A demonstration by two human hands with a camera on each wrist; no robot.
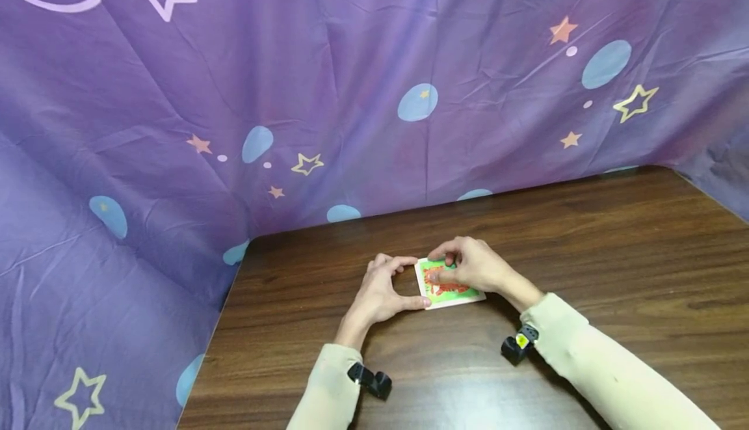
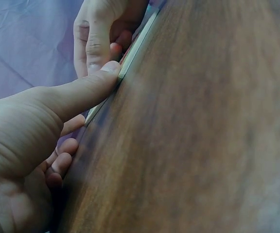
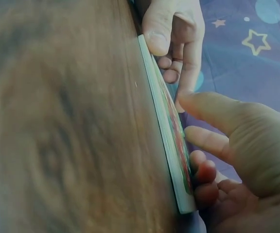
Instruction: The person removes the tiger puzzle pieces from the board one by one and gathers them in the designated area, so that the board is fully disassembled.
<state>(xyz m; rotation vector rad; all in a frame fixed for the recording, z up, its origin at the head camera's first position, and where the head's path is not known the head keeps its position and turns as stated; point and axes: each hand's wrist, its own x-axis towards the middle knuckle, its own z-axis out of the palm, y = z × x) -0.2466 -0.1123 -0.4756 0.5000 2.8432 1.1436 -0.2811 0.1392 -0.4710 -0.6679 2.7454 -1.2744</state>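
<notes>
A thin square picture board [image 1: 455, 298] lies flat on the table, white-bordered, with a red-orange figure on green. My left hand [image 1: 379, 290] holds its left side, thumb at the near corner and index finger at the far corner. In the left wrist view, the left thumb [image 2: 89, 90] rests against the board's pale edge. Over the picture is my right hand [image 1: 476, 266], its thumb stretched across the figure and its index finger reaching the far edge. The other right fingers [image 3: 205, 177] sit loosely bent beside the board [image 3: 166, 131]; nothing shows pinched between thumb and fingers.
Brown wood-grain table [image 1: 614, 254] extends around the board on every side. A purple curtain [image 1: 351, 92] with stars and blue ovals hangs behind the table and along its left. Black wrist cameras are strapped over both pale sleeves [image 1: 608, 355].
</notes>
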